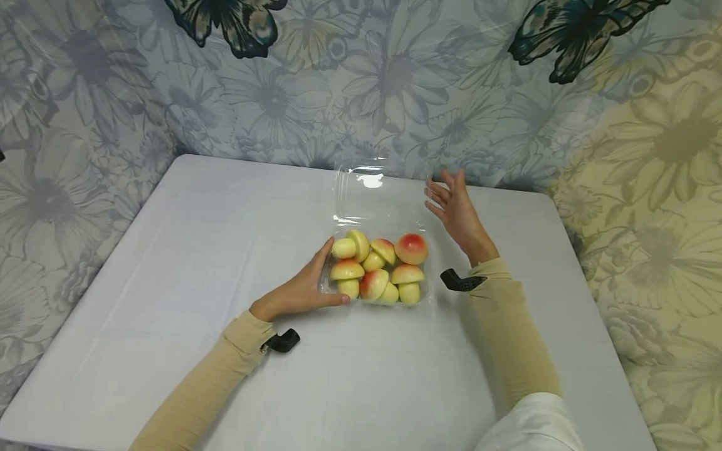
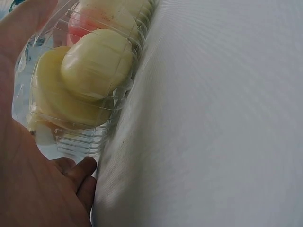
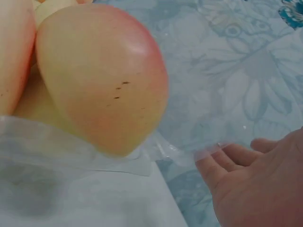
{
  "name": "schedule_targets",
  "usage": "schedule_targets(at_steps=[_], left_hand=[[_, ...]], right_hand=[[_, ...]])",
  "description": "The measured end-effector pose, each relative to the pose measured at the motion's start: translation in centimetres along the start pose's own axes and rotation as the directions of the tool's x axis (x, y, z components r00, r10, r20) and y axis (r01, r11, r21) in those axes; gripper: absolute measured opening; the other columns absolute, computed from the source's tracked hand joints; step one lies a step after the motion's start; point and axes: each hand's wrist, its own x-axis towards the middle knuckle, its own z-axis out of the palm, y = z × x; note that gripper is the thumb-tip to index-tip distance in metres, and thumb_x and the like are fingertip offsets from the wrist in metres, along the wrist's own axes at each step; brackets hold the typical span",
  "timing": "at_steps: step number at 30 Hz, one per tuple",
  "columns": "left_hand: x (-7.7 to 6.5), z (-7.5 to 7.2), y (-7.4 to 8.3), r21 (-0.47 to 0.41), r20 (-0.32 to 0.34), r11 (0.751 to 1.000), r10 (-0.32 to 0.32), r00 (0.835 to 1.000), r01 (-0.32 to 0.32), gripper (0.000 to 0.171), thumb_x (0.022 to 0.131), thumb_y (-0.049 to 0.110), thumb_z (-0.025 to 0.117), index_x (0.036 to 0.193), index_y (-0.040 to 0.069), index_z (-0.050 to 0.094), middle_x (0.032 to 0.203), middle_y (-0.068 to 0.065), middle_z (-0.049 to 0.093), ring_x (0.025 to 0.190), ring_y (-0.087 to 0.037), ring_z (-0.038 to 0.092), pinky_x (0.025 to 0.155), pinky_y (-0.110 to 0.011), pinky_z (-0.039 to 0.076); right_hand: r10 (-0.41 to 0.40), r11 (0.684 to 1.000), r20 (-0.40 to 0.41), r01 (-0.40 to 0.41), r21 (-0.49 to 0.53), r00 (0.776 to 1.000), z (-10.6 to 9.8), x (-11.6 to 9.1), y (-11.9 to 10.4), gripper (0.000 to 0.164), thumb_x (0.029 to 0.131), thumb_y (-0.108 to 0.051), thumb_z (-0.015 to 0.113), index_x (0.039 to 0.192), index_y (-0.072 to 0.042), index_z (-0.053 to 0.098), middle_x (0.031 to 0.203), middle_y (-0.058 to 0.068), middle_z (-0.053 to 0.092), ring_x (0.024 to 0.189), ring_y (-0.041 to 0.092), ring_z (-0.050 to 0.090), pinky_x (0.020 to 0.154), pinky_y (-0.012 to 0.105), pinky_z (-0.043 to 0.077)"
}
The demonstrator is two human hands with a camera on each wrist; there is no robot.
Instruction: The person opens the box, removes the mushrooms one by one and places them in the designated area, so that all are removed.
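Observation:
A clear plastic clamshell container [image 1: 425, 294] stands on the table with its lid [image 1: 383, 194] raised at the back. Inside lie several mushroom-shaped pieces [image 1: 411, 249], yellow with red-blushed caps, which also show in the left wrist view as a pale yellow stem [image 2: 97, 64] and in the right wrist view as a large cap [image 3: 104, 80]. My left hand [image 1: 301, 285] holds the container's left end, thumb along the front edge and fingers at the left side. At the lid's right edge is my right hand [image 1: 459, 216], its fingers extended and fingertips at the clear plastic.
A white cloth covers the table [image 1: 169, 250], whose back edge meets a wall [image 1: 389, 81] with a floral pattern. Dark butterfly decorations [image 1: 581, 31] hang on that wall. A black wrist camera [image 1: 459, 280] sticks out from the right sleeve, another [image 1: 284, 341] from the left.

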Motion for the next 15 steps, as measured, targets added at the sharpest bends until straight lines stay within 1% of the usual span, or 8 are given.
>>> schedule_targets(at_steps=[5, 11, 13, 15], left_hand=[[0.0, 0.1, 0.0, -0.003, -0.004, 1.000, 0.001, 1.000, -0.001, 0.127, 0.081, 0.053, 0.081, 0.160, 0.035, -0.017, 0.172, -0.001, -0.005, 0.160, -0.023, 0.000, 0.128, -0.054, 0.012], [-0.1, 0.1, 0.0, -0.012, 0.004, 1.000, -0.005, 1.000, 0.005, 0.132, 0.080, 0.060, 0.079, 0.159, 0.032, -0.022, 0.172, -0.005, -0.006, 0.160, -0.024, -0.001, 0.128, -0.054, 0.010], [-0.1, 0.1, 0.0, -0.008, 0.005, 1.000, 0.003, 1.000, -0.002, 0.131, 0.081, 0.064, 0.076, 0.159, 0.029, -0.024, 0.172, -0.007, -0.008, 0.160, -0.026, -0.001, 0.128, -0.054, 0.009], [-0.1, 0.0, -0.1, -0.010, 0.009, 1.000, 0.004, 1.000, -0.004, 0.126, 0.085, 0.067, 0.069, 0.159, 0.027, -0.026, 0.172, -0.009, -0.008, 0.160, -0.027, -0.001, 0.128, -0.054, 0.009]], right_hand=[[0.061, 0.997, -0.013, -0.061, 0.042, 0.998, -0.3, 0.4, 0.9, 0.082, 0.102, -0.067, 0.015, 0.165, -0.017, -0.003, 0.171, 0.018, 0.006, 0.160, 0.028, 0.008, 0.130, 0.041, 0.011], [0.102, 0.991, 0.009, -0.102, 0.091, 0.995, -0.8, 0.6, 1.9, 0.084, 0.101, -0.068, 0.019, 0.164, -0.018, -0.005, 0.171, 0.018, 0.003, 0.160, 0.028, 0.008, 0.130, 0.039, 0.011], [0.110, 0.988, 0.018, -0.111, 0.111, 0.994, -1.0, 0.7, 2.3, 0.084, 0.101, -0.068, 0.019, 0.164, -0.018, -0.006, 0.171, 0.019, 0.002, 0.160, 0.028, 0.006, 0.130, 0.038, 0.011], [0.116, 0.985, 0.021, -0.118, 0.125, 0.993, -1.1, 0.9, 2.6, 0.085, 0.101, -0.068, 0.020, 0.164, -0.018, -0.006, 0.171, 0.019, 0.001, 0.160, 0.028, 0.006, 0.130, 0.038, 0.011]])
